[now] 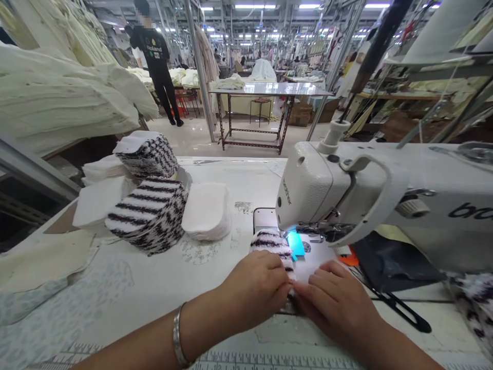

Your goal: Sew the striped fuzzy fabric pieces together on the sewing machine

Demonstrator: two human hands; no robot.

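Note:
A small black-and-white striped fuzzy fabric piece (272, 245) lies on the sewing table just in front of the needle area of a white sewing machine (346, 195). My left hand (254, 290) pinches its near edge, fingers closed on the cloth. My right hand (335, 300) lies beside it, fingers curled and pressing the same edge. A silver bracelet sits on my left wrist. A blue guide (296, 244) sticks out next to the presser foot.
Stacks of striped pieces (148, 213) and white pieces (207, 210) stand at the left of the table. Black scissors (400, 308) lie at the right. A person in black (157, 67) stands far back by a metal table (269, 90).

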